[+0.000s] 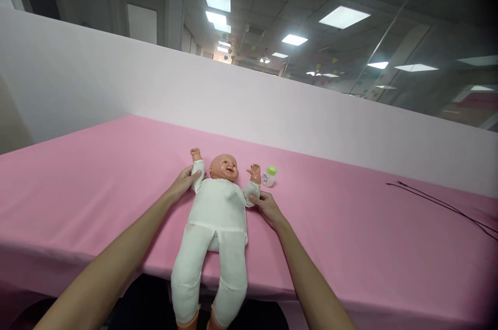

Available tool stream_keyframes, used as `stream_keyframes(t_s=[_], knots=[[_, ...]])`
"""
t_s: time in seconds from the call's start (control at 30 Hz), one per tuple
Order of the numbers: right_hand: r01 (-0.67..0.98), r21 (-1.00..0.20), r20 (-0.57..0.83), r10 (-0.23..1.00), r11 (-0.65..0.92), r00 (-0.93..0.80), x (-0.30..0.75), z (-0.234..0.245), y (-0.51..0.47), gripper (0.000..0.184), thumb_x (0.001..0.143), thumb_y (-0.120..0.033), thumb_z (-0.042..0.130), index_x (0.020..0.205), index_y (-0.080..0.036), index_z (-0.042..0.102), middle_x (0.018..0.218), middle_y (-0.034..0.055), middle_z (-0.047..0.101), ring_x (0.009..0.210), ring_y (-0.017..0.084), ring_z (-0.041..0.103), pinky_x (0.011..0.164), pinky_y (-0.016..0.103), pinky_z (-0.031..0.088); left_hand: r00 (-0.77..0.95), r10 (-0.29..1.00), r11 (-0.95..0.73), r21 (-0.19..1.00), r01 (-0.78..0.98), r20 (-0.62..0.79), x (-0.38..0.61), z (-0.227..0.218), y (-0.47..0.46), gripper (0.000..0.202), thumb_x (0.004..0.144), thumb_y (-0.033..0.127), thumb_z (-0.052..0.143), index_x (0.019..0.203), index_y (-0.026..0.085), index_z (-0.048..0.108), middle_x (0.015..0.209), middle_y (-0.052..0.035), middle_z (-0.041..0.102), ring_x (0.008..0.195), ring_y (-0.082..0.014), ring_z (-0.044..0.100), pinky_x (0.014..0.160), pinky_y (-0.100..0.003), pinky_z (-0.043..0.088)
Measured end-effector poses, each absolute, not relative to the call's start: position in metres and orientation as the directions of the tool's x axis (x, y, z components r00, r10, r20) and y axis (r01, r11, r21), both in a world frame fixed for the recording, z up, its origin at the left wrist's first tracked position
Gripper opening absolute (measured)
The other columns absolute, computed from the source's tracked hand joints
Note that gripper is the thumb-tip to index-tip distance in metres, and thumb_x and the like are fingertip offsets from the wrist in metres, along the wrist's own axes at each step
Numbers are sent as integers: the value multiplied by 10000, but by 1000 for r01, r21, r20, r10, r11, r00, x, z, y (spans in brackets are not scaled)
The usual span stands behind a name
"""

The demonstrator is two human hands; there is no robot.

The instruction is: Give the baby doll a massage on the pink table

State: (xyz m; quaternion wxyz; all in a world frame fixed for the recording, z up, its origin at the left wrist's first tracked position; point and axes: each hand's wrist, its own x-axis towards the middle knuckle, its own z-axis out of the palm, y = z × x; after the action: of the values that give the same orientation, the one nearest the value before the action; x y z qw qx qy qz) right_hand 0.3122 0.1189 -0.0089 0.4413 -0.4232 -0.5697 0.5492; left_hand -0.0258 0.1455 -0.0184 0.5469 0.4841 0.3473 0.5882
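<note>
Squarely between both hands (184, 183) (270, 209) lies the doll (218, 205), each grasping one sleeved arm (198, 166).

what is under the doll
Pink cloth shows on both sides of the doll, whose legs reach past the cloth's front edge. Whatever is directly beneath its back is covered and cannot be seen.

- Doll (220, 203) on the table (342, 236), head far, legs past the near edge
- Left hand (185, 183) on its arm at left, right hand (269, 208) on its arm at right
- Bottle (268, 176) just right of the doll, perhaps touching it
- Cords (439, 201) on the table, well right
- Partition (233, 101) behind, along the far edge
</note>
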Motion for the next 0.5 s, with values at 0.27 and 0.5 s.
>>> stream_keyframes(t_s=[0.27, 0.5], knots=[[33, -993, 91, 911, 114, -403, 316, -7, 118, 333, 607, -234, 894, 937, -264, 868, 1301, 85, 714, 1260, 321, 613, 1078, 439, 486, 194, 952, -159, 925, -346, 237, -31, -5, 134, 206, 589, 185, 869, 790, 155, 834, 1136, -148, 760, 939, -274, 702, 686, -316, 509], [-13, -996, 86, 942, 87, -324, 314, -6, 117, 446, 627, -278, 934, 1063, -251, 844, 1251, 73, 757, 1195, 298, 653, 1060, 423, 494, 160, 971, -115, 934, -337, 177, -28, 0, 127, 340, 550, 146, 889, 884, 142, 830, 1096, -135, 773, 877, -234, 694, 666, -287, 503]])
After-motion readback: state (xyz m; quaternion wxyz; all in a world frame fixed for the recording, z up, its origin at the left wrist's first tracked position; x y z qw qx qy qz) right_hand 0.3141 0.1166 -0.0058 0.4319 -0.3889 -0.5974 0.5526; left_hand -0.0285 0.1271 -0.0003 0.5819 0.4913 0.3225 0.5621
